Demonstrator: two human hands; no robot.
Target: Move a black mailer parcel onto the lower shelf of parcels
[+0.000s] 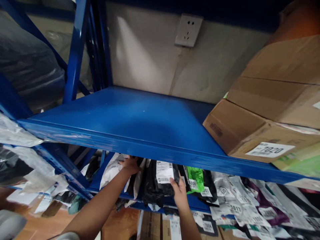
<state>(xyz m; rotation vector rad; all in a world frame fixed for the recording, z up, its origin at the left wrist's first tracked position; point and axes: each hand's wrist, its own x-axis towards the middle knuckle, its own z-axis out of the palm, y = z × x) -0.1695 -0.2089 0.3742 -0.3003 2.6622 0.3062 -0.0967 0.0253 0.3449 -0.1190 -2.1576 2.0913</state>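
Note:
Under a blue metal shelf [140, 120], my left hand [130, 165] reaches into a row of upright mail bags and rests on a white bag [111, 170]. Its fingertips are hidden behind the shelf edge. My right hand [179, 191] grips the lower edge of a black plastic parcel [153, 188] with a white printed label [164, 171]. That parcel stands among the other bags on the lower shelf. A green bag [195, 176] sits just right of my right hand.
Brown cardboard boxes [250, 130], one labelled 7020, fill the right of the upper shelf. Several numbered bags [237, 200] crowd the lower shelf's right side. A wall socket [188, 30] is on the back wall. Blue uprights [76, 50] and wrapped bundles stand left.

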